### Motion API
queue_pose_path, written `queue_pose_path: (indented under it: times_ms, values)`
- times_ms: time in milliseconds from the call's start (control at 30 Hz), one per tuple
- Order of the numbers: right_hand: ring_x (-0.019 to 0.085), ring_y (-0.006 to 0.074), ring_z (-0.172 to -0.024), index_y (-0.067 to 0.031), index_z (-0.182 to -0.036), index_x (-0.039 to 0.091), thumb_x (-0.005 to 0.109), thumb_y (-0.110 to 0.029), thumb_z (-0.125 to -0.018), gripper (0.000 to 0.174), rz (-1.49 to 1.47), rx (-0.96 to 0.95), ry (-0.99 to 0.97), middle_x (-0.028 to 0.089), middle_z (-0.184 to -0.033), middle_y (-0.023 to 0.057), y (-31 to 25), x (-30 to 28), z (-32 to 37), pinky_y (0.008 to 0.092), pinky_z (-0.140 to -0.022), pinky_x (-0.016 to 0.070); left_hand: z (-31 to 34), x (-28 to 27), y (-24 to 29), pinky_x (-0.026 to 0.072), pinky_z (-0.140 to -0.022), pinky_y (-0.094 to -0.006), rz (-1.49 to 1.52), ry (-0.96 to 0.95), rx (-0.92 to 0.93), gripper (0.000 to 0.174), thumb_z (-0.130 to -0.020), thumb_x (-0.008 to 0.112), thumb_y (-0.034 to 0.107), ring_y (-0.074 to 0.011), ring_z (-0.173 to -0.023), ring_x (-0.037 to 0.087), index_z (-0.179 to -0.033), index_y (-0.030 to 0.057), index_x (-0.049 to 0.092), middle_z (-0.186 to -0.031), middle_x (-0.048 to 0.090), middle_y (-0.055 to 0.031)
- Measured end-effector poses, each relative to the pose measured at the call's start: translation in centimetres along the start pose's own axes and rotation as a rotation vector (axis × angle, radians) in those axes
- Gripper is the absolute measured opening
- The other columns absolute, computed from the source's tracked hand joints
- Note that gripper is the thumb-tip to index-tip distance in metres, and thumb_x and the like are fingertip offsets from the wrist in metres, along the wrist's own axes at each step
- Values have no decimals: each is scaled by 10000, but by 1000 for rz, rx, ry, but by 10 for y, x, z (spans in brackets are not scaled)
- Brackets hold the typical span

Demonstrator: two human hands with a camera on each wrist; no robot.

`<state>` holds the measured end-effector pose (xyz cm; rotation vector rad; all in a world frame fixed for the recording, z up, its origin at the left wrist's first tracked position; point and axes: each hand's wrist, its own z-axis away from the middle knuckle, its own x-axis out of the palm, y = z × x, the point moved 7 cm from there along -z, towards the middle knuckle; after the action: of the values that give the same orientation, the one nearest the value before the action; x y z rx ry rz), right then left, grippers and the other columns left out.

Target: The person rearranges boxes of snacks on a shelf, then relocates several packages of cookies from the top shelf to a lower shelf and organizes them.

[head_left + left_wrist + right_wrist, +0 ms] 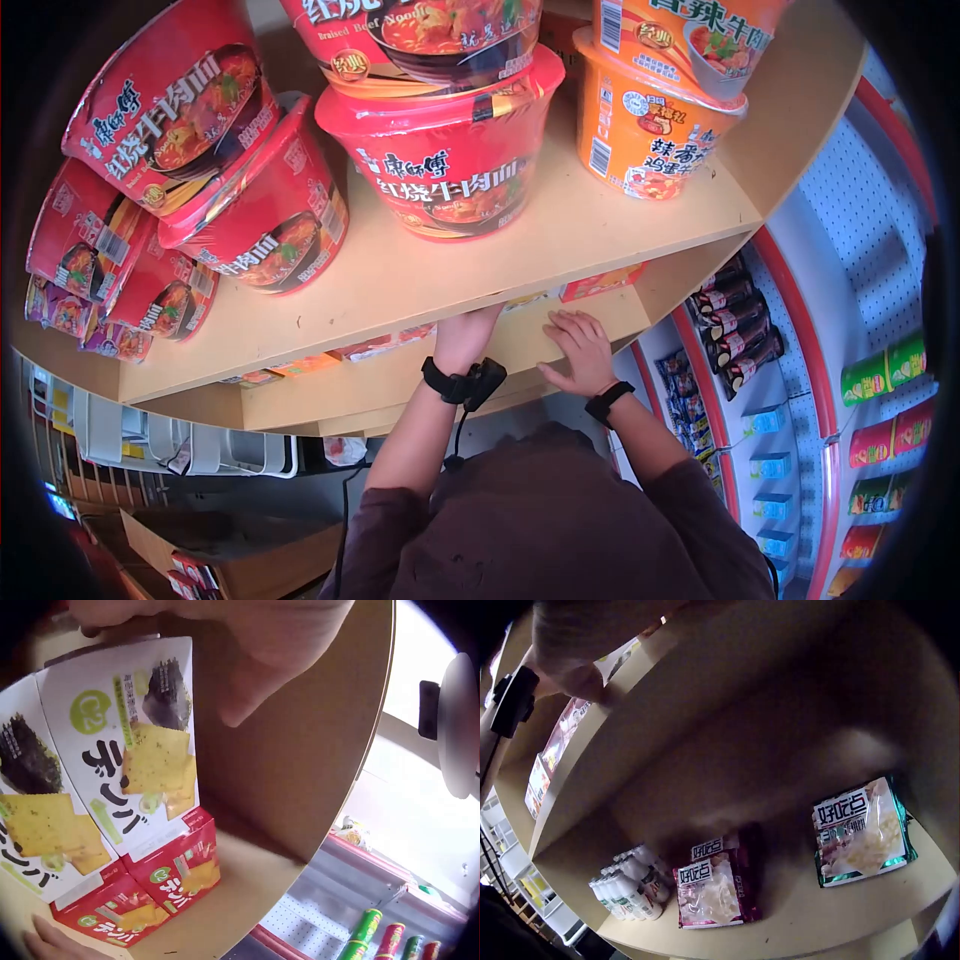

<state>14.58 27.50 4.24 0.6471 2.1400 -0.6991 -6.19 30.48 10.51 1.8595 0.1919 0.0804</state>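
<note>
My left hand (466, 335) reaches under the upper board into the lower compartment, its fingers hidden in the head view. In the left wrist view, the left hand (277, 637) lies along the top of a white cracker box (112, 795), with the thumb extended to the right, off the box. A second white cracker box (22, 817) stands beside it. Both sit on red cracker boxes (176, 874). My right hand (580, 350) is at the front of the lower board, fingers straight; its fingertips also show at the lower left of the left wrist view.
Red noodle tubs (440, 180) and orange tubs (650, 130) are stacked on the upper board (400, 280). Below, snack bags (862, 832) and small white bottles (634, 885) stand on another shelf. Side racks (800, 380) are at the right, a cardboard box (250, 575) at lower left.
</note>
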Motion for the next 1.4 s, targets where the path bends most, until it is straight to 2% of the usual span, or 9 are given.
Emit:
queue_pose_path:
  times_ms: [67,167,267,367,467,867,1167,1333,1400]
  values:
    - [508,305,-1303,-56,-1215,628,711,-442,-822,558,3,-7,-6,589,-1340,140,2,1,-3,495,-1149,336,-7,3,-24,520,-902,-318,-90,-2,-26,274,-898,747,67,-163,-1007,659,-1146,-30,679,-1075,716,-68]
    - [506,303,-1306,-54,-1216,628,694,-459,-837,558,14,-15,-17,587,-1344,140,3,1,-4,494,-1151,335,-10,7,-26,531,-891,-329,-182,51,-31,300,-888,755,91,-198,-993,683,-1157,-22,686,-1062,734,-91]
    - [503,301,-1309,-50,-1222,623,683,-469,-849,564,15,-17,-42,579,-1355,142,3,1,-3,492,-1154,332,-8,4,-42,523,-922,-364,-284,30,-50,344,-888,751,137,-259,-1040,683,-1191,-7,676,-1114,728,-134]
    - [499,299,-1313,-46,-1234,616,680,-471,-856,573,19,-26,-57,570,-1365,149,5,3,-4,491,-1157,327,-5,4,-30,504,-960,-399,-323,63,-57,360,-913,721,191,-299,-1101,662,-1211,-2,663,-1172,710,-154]
    - [491,302,-1320,-39,-1249,608,676,-475,-865,585,19,-35,-69,565,-1370,157,6,5,-2,494,-1159,321,-4,4,-36,489,-983,-412,-328,83,-56,373,-940,687,227,-307,-1142,642,-1231,-4,652,-1208,694,-163]
    - [482,318,-1328,-21,-1273,589,656,-465,-898,585,-10,-55,-101,554,-1377,170,5,0,-4,502,-1156,312,-1,0,-69,491,-980,-399,-332,97,-93,400,-947,696,264,-291,-1144,642,-1233,-13,656,-1213,699,-151]
    - [448,339,-1359,-12,-1327,559,657,-430,-915,596,-36,-86,-165,522,-1417,188,8,0,-2,507,-1171,288,1,4,-72,514,-946,-385,-347,110,-29,370,-924,725,190,-266,-1106,660,-1223,-16,659,-1176,711,-138]
    - [417,339,-1386,-23,-1338,556,671,-393,-916,572,-97,-82,-206,497,-1446,195,11,-1,-3,508,-1181,275,7,6,-77,518,-925,-349,-120,148,-78,371,-894,756,123,-234,-1086,648,-1207,-46,652,-1143,703,-148]
    - [473,348,-1332,-38,-1287,591,684,-312,-908,477,-232,-40,-182,558,-1370,183,16,-6,-6,499,-1158,314,11,8,-74,508,-941,-350,-65,142,-78,419,-887,770,128,-239,-1103,636,-1235,-57,626,-1162,688,-159]
